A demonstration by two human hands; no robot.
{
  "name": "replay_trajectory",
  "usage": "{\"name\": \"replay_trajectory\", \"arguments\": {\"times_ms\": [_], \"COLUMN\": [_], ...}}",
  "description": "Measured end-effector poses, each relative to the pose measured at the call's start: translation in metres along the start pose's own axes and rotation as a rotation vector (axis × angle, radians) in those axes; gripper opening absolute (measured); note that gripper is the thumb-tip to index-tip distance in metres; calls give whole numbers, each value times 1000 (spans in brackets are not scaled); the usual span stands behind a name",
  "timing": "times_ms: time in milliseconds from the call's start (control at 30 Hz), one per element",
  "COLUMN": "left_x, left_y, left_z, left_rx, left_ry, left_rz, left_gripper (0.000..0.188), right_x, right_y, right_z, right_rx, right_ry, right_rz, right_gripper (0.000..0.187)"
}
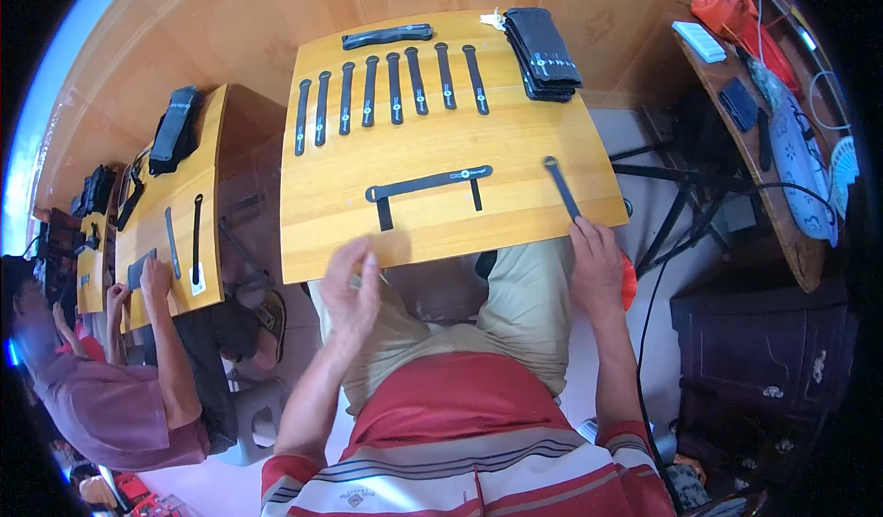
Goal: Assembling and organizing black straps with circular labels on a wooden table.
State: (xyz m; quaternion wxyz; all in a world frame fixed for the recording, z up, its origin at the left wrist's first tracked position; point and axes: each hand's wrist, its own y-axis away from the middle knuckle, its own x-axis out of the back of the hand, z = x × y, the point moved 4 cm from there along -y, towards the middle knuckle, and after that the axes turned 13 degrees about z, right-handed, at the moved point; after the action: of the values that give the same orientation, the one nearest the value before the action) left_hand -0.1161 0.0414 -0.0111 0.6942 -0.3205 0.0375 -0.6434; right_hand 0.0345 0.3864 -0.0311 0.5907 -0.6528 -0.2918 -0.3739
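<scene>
My right hand (596,252) is at the near right corner of the wooden table, its fingers closed on the lower end of a black strap (562,189) with a ring at its far end. My left hand (351,287) is raised just off the table's front edge, slightly blurred, fingers and thumb apart with nothing seen in them. Ahead of it, another black strap (428,183) with a printed label lies crosswise on the wood. Two short black strips, a left one (384,213) and a right one (476,195), stick out from under it toward me.
Several black straps (370,91) lie in a row on the table (533,140). Behind them sits a strap bundle (387,35); a stack of black packs (543,54) stands far right. A co-worker (129,407) works at a left table (198,204). A cluttered side table (736,149) stands right.
</scene>
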Motion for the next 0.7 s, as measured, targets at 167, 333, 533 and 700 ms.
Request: {"name": "replay_trajectory", "arguments": {"times_ms": [167, 333, 533, 700], "left_x": [-49, -82, -69, -49], "left_y": [56, 73, 62, 65], "left_z": [25, 68, 62, 63], "left_rx": [450, 586, 897, 832], "left_ry": [362, 647, 802, 778], "left_rz": [-503, -798, -555, -437], "left_gripper": [30, 46, 28, 23], "right_x": [16, 61, 68, 64], "right_y": [8, 24, 45, 33], "right_z": [-1, -69, -104, -106], "right_rx": [-126, 93, 186, 28], "right_ry": [-150, -338, -641, -745], "right_rz": [321, 536, 405, 331], "right_gripper": [26, 24, 18, 22]}}
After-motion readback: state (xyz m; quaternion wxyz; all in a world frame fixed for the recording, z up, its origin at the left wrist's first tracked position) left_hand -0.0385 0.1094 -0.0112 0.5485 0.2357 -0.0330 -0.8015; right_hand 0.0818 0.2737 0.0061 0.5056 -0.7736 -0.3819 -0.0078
